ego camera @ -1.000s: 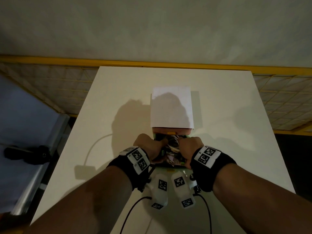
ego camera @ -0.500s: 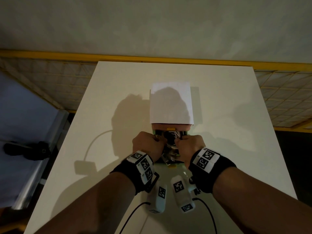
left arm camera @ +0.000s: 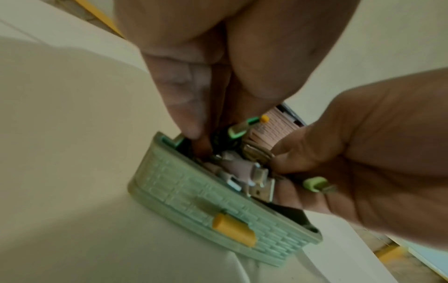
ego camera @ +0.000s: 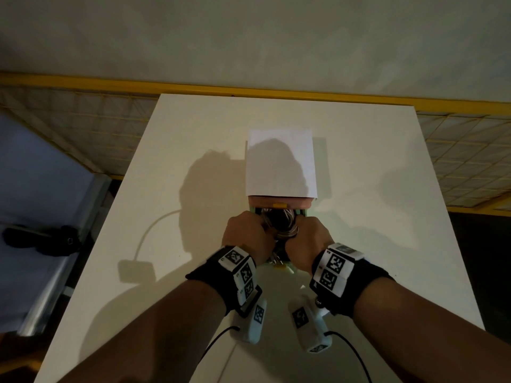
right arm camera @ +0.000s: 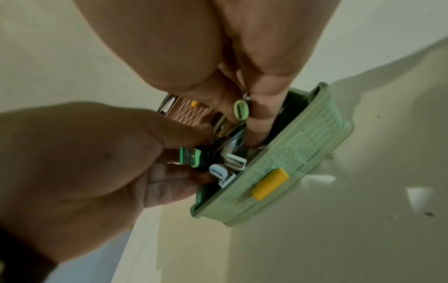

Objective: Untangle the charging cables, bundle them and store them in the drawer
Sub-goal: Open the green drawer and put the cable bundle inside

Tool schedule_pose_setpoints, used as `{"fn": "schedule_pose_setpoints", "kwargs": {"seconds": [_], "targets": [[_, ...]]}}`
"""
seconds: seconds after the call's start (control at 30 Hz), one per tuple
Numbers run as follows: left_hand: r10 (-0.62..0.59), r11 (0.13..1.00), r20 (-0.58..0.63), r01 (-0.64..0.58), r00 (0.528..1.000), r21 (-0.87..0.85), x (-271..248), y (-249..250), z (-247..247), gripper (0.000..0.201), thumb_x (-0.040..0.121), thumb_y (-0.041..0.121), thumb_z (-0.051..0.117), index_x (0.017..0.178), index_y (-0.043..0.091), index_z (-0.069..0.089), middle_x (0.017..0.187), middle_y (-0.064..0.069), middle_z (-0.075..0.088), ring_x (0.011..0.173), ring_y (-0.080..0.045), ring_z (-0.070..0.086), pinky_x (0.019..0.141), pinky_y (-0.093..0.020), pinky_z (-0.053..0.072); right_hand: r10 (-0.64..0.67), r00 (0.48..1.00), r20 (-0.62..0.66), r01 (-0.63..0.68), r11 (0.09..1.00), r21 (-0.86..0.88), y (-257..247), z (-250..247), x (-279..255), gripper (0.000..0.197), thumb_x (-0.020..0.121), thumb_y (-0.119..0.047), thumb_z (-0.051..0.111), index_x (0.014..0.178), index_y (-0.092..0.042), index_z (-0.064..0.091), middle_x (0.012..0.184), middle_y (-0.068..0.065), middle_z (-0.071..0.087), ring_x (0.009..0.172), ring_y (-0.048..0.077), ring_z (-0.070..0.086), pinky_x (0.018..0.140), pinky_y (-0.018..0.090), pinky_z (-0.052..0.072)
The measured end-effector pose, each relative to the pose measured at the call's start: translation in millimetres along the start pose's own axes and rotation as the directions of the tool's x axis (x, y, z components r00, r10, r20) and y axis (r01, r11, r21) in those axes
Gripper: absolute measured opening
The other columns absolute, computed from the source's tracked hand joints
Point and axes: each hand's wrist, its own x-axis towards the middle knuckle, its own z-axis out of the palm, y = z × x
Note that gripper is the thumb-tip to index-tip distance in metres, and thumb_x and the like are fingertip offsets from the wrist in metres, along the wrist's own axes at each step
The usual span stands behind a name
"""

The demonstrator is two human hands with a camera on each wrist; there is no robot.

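Note:
A small drawer unit [ego camera: 280, 161] with a white top stands mid-table. Its green drawer [left arm camera: 194, 193] with a yellow handle [left arm camera: 234, 228] is pulled out toward me. A coiled bundle of charging cables [ego camera: 282, 226] lies inside, with several plugs [left arm camera: 249, 172] sticking up near the front wall. My left hand [ego camera: 247, 234] reaches in from the left, its fingers [left arm camera: 194, 114] curled round the bundle. My right hand [ego camera: 308, 237] grips it from the right, a light green plug [right arm camera: 241, 110] between its fingers. The drawer's floor is hidden.
Above the green drawer sits a closed pink drawer [ego camera: 280, 203] with a yellow knob. A white cable [ego camera: 146, 236] with a flat adapter [ego camera: 135, 270] lies on the table [ego camera: 387, 189] to the left. Yellow mesh fencing borders the far and side edges.
Both hands have shifted slightly forward and closer together over the open drawer, and the cable bundle sits lower in it. The drawer itself has not visibly moved.

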Motion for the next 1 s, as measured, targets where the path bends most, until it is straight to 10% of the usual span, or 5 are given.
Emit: {"fn": "schedule_pose_setpoints", "kwargs": {"seconds": [0.33, 0.6, 0.8, 1.0], "targets": [[0.103, 0.983, 0.024, -0.105, 0.994, 0.149, -4, 5, 4, 0.027, 0.091, 0.032, 0.056, 0.067, 0.022, 0.05, 0.065, 0.005, 0.045, 0.067, -0.018, 0.049, 0.062, -0.026, 0.034, -0.029, 0.991, 0.134, 0.047, 0.99, -0.135, -2, 0, -9, 0.072, 0.082, -0.016, 0.059, 0.146, -0.005, 0.026, 0.126, 0.015, 0.06, 0.109, 0.03, 0.062, 0.078, 0.032, 0.052], [0.13, 0.991, 0.123, -0.134, 0.984, 0.027, -14, 7, -6, 0.018, 0.088, 0.03, 0.057, 0.072, 0.025, 0.054, 0.068, 0.008, 0.049, 0.073, -0.018, 0.052, 0.065, -0.024, 0.038, -0.133, 0.991, 0.0, 0.124, 0.925, -0.359, 3, -3, -5, 0.022, 0.09, -0.017, 0.057, 0.108, -0.007, 0.065, 0.106, 0.012, 0.068, 0.092, 0.027, 0.065, 0.07, 0.025, 0.047], [0.13, 0.987, 0.133, -0.142, 0.982, 0.079, -9, -3, -3, 0.029, 0.087, 0.02, 0.061, 0.115, 0.021, 0.067, 0.112, -0.005, 0.07, 0.102, -0.029, 0.064, 0.074, -0.024, 0.043, -0.112, 0.993, -0.042, 0.095, 0.952, -0.291, 8, -9, 7, 0.014, 0.083, -0.022, 0.069, 0.092, -0.011, 0.071, 0.087, 0.006, 0.067, 0.071, 0.022, 0.057, 0.065, 0.028, 0.048], [0.061, 0.998, 0.001, -0.061, 0.998, -0.025, 1, -6, 7, 0.032, 0.085, 0.014, 0.062, 0.117, 0.016, 0.064, 0.112, -0.01, 0.071, 0.103, -0.031, 0.065, 0.083, -0.033, 0.055, -0.17, 0.985, -0.035, 0.154, 0.946, -0.285, 19, -5, 9, 0.016, 0.087, -0.025, 0.065, 0.096, -0.017, 0.075, 0.091, 0.006, 0.068, 0.077, 0.024, 0.059, 0.072, 0.028, 0.052]]}}
